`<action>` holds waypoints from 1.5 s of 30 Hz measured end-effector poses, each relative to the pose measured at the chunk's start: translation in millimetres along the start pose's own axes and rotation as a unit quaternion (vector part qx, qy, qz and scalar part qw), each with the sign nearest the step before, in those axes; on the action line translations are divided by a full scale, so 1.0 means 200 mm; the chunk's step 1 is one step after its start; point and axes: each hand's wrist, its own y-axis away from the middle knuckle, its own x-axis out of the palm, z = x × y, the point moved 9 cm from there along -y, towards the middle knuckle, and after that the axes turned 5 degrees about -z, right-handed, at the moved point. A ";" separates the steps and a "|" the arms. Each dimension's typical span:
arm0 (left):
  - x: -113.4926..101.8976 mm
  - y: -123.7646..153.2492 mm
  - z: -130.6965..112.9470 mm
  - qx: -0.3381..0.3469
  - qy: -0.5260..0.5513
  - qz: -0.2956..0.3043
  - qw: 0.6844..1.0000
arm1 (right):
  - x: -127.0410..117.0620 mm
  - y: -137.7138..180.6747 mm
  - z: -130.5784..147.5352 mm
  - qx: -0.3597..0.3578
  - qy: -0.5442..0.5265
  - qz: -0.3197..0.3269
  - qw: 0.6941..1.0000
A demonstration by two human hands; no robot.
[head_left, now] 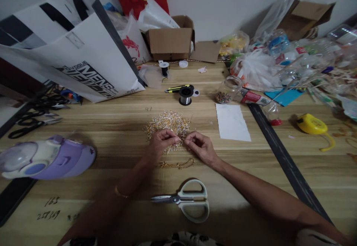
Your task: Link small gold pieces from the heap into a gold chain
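A loose pile of small gold and clear beaded pieces lies on the wooden table. Over its near edge, my left hand pinches a tiny gold piece between thumb and fingertips. Close beside it, my right hand has its thumb and fingers pressed together; what they hold is too small to make out. The fingertips of both hands are only a short gap apart. Just below them a gold chain stretches across the wood. Nearer to me rest scissors with pale handles, blades pointing left.
Behind the pile stand a wire spool, a yellow-black utility knife and a bead jar. White paper and a yellow tape measure lie right. Left are a purple bottle, black scissors and a large paper bag.
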 end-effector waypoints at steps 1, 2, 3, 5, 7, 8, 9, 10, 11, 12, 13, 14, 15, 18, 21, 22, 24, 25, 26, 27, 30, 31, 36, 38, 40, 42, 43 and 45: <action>0.00 0.00 0.00 0.000 0.000 -0.003 1.000 | 0.00 0.00 0.00 0.002 -0.002 0.003 1.000; 0.00 0.00 0.00 0.001 0.000 -0.006 1.000 | 0.00 0.00 -0.01 0.005 -0.005 0.004 1.000; 0.00 0.00 0.00 0.002 0.002 -0.010 1.000 | 0.01 0.00 -0.01 0.007 -0.007 0.004 1.000; 0.01 0.01 0.00 0.004 0.005 -0.013 1.000 | 0.01 0.00 -0.01 0.010 -0.012 0.007 1.000; 0.01 0.01 0.00 0.004 0.006 -0.014 1.000 | 0.01 0.00 -0.01 0.012 -0.014 0.008 1.000; 0.01 0.01 -0.01 0.004 0.006 -0.015 1.000 | 0.01 0.00 -0.01 0.013 -0.014 0.008 1.000; 0.02 0.01 -0.01 0.004 0.005 -0.014 1.000 | 0.01 0.00 -0.01 0.014 -0.013 0.007 1.000; 0.02 0.02 -0.01 0.004 0.004 -0.014 1.000 | 0.01 0.00 -0.01 0.016 -0.012 0.005 1.000; 0.02 0.02 -0.01 0.004 0.002 -0.013 1.000 | 0.01 0.00 -0.02 0.019 -0.011 0.003 1.000; 0.02 0.02 -0.02 0.003 0.001 -0.012 1.000 | 0.01 0.00 -0.02 0.021 -0.010 0.002 1.000; 0.02 0.02 -0.02 0.003 0.000 -0.010 1.000 | 0.01 0.00 -0.02 0.024 -0.008 0.001 1.000; 0.02 0.02 -0.02 0.004 -0.001 -0.008 1.000 | 0.00 0.00 -0.02 0.025 -0.006 0.000 1.000; 0.03 0.02 -0.02 0.004 -0.002 -0.006 1.000 | 0.01 0.00 -0.02 0.025 -0.004 0.001 1.000; 0.04 0.03 -0.03 0.007 -0.011 0.005 1.000 | 0.01 0.00 -0.02 0.024 -0.004 0.005 1.000; 0.06 0.03 -0.03 0.006 -0.029 0.028 0.999 | 0.01 0.00 -0.02 0.021 -0.003 0.008 1.000; 0.06 0.03 -0.02 0.005 -0.036 0.034 0.999 | 0.01 0.00 -0.02 0.019 -0.001 0.008 1.000; 0.06 0.03 -0.01 0.006 -0.054 0.042 0.998 | 0.01 0.00 -0.01 0.015 0.005 0.010 1.000; 0.06 0.03 -0.01 0.009 -0.063 0.045 0.997 | 0.01 0.00 -0.01 0.014 0.009 0.012 1.000; 0.06 0.03 -0.01 0.014 -0.073 0.051 0.996 | 0.01 0.00 -0.01 0.013 0.013 0.014 1.000; 0.06 0.02 -0.01 0.022 -0.083 0.058 0.995 | 0.01 0.00 -0.01 0.012 0.016 0.015 1.000; 0.07 0.02 -0.01 0.047 -0.118 0.077 0.989 | 0.02 0.01 0.00 0.012 0.016 0.019 1.000; 0.07 0.02 -0.01 0.052 -0.129 0.082 0.987 | 0.02 0.01 0.00 0.012 0.014 0.021 1.000; 0.08 0.02 0.01 0.052 -0.153 0.099 0.982 | 0.02 0.01 0.00 0.004 0.021 0.028 0.999; 0.08 0.02 0.01 0.051 -0.157 0.104 0.981 | 0.02 0.01 0.00 0.002 0.026 0.026 0.999; 0.09 0.03 0.00 0.052 -0.158 0.106 0.980 | 0.02 0.01 0.00 0.003 0.028 0.022 0.999; 0.09 0.03 -0.01 0.053 -0.152 0.105 0.981 | 0.01 0.01 0.00 0.005 0.026 0.014 1.000; 0.09 0.03 -0.01 0.053 -0.147 0.104 0.982 | 0.01 0.00 0.00 0.005 0.025 0.010 1.000; 0.09 0.03 -0.02 0.050 -0.136 0.102 0.984 | 0.00 0.01 0.01 -0.002 0.027 0.002 1.000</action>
